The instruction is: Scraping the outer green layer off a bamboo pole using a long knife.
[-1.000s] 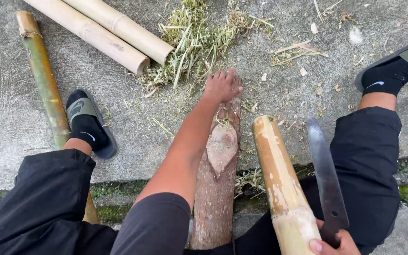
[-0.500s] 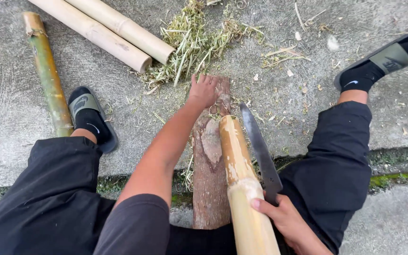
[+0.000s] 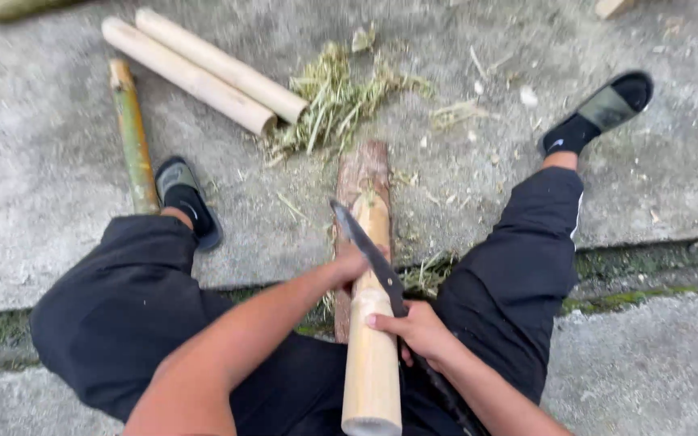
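I see the pale peeled bamboo pole (image 3: 372, 323) resting on the reddish-brown wooden log (image 3: 363, 182); my left hand (image 3: 349, 266) grips it, my right hand (image 3: 415, 329) clasps pole and dark long-bladed knife (image 3: 369, 250) together (blade crossing the pole).

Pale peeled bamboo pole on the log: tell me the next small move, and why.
Probably steady the pale peeled bamboo pole first. Its far tip rests on the brown wooden log, the left hand grips its middle, and the right hand lays the dark long blade across it.
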